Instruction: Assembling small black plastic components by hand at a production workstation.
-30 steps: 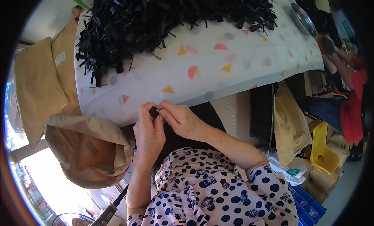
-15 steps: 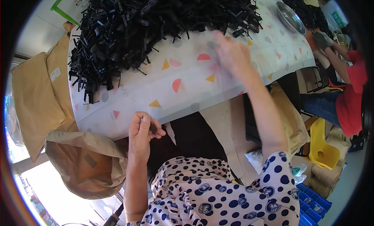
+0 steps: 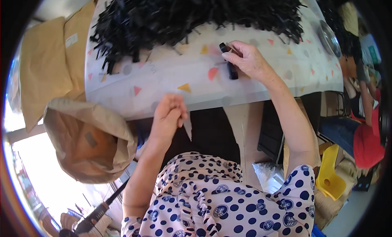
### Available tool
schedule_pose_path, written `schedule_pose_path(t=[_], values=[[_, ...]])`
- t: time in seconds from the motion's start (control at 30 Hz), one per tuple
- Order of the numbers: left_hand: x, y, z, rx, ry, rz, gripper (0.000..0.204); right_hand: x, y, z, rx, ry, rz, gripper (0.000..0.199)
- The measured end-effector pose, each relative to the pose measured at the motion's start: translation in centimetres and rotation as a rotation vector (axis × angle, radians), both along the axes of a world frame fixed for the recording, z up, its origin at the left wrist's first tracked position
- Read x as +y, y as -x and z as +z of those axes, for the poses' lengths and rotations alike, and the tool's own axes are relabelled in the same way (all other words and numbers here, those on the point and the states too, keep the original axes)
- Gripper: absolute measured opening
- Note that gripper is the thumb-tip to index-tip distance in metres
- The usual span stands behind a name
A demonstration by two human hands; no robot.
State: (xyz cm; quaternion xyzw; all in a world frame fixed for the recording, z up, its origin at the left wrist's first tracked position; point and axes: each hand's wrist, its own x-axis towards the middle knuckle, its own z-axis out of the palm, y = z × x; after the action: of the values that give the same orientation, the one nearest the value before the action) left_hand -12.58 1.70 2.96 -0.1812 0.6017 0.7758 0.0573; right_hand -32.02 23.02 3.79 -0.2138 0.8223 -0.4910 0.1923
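Note:
Above the table's near side, my right hand [image 3: 249, 60] is closed on a slim black plastic part [image 3: 232, 69], pinched between thumb and fingers. My left hand [image 3: 168, 113] is at the table's front edge, its fingers curled together and slightly blurred. Whatever those fingers hold, if anything, is hidden. Beyond both hands lies a big heap of black plastic parts [image 3: 196, 16], spread over the white patterned tablecloth [image 3: 163, 80].
An open brown paper sack [image 3: 61, 155] stands left of my left arm, with large brown paper packaging [image 3: 47, 69] behind it. A round metal dish [image 3: 329, 39] sits at the table's right. A person in red [image 3: 369, 145] is beside a yellow chair [image 3: 332, 178].
My right hand has drawn back from the heap's edge with a black plastic part in it. My left hand has moved up and right; the dark piece seen in it before no longer shows.

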Motion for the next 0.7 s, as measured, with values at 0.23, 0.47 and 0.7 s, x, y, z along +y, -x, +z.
schedule_pose_path(t=[0.23,0.47,0.7], values=[[-0.8,3.4,0.8,0.148,0.614,-0.095,0.077,-7.9,-4.0,-0.2,-0.294,0.172,0.182,0.017],[-2.9,5.8,0.3,0.223,0.639,0.064,0.085,-11.0,-1.4,-0.6,0.021,0.344,0.109,0.016],[-4.4,3.7,3.6,0.368,0.674,0.001,0.082,-11.2,-4.9,3.9,-0.075,0.161,0.314,0.015]])
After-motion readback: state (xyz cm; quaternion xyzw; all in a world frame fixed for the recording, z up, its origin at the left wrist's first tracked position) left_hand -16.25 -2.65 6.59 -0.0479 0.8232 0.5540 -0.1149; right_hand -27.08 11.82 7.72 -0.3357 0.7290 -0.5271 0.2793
